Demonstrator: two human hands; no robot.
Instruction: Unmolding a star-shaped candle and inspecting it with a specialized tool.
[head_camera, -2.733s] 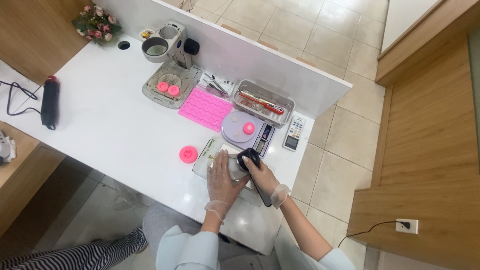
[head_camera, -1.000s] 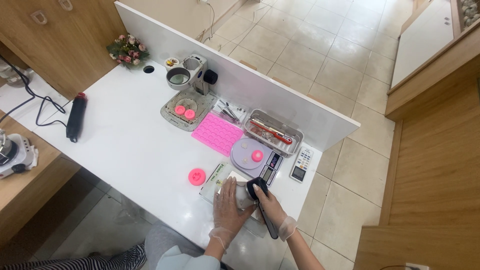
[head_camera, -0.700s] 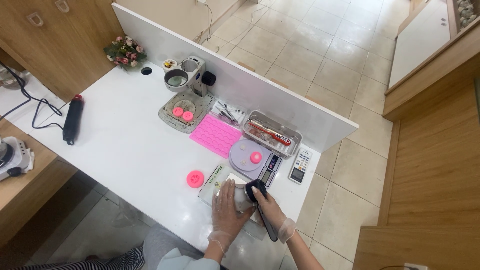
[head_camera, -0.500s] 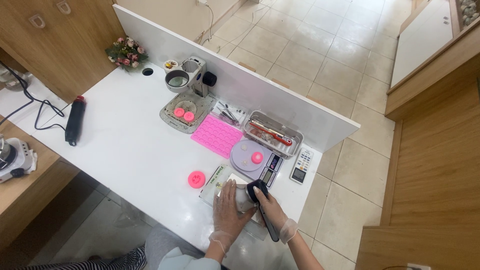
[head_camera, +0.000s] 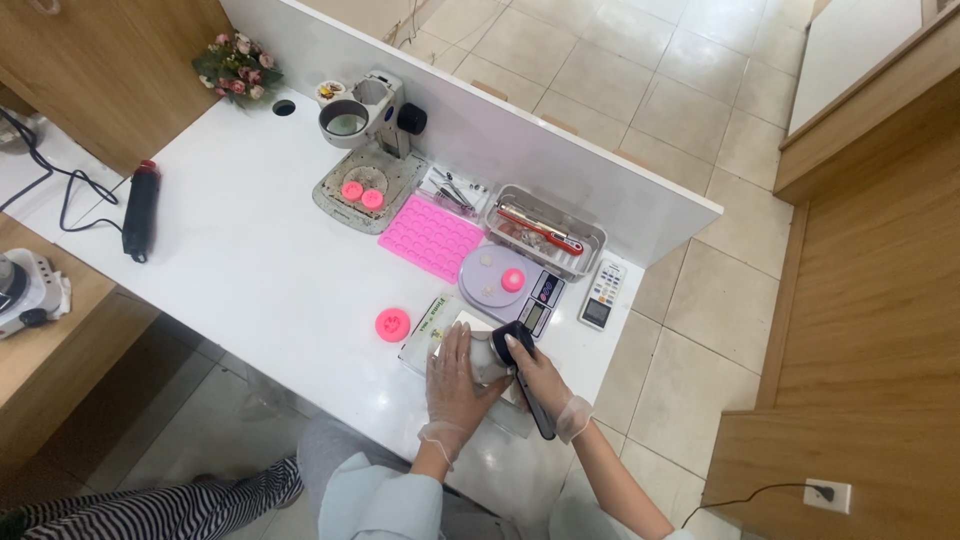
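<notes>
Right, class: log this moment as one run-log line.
left hand: steadying small white object | right hand: gripping black handheld tool, tip on object | beneath: clear rectangular tray | nearby: round pink disc

Single view, head-worn camera. Position: high above the near edge of the white table (head_camera: 230, 260), looking steeply down and slightly forward. Orientation: the table runs diagonally from upper left to lower right; the white partition (head_camera: 560, 140) along its far edge lies toward the top. Range: distant; both hands appear small at lower centre. Coverage: whole tabletop, tiled floor (head_camera: 690, 300) beyond, wooden furniture at left and right edges. No second view, so no shared area.
</notes>
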